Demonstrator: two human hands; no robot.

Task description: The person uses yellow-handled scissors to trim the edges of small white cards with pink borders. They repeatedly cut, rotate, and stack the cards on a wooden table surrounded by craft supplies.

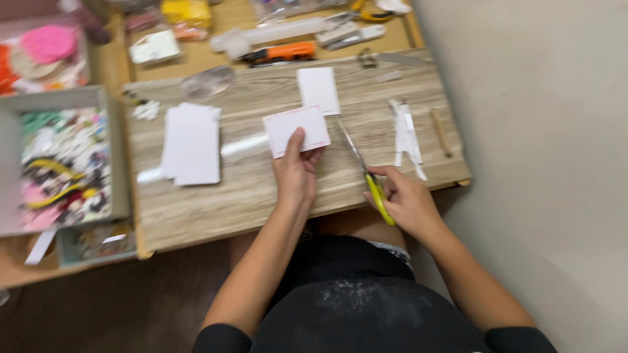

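A low wooden table (196, 209) with a pale grain top carried the things. On it lay a stack of white cards (191, 144), a single white card (318, 89) farther back, and a bundle of narrow paper strips (407, 136) toward the right edge, with a thin wooden stick (440, 131) just beside them. A clear roundish plastic piece (207, 82) sat near the back left, and small white bits (146, 110) lay close to the left edge.
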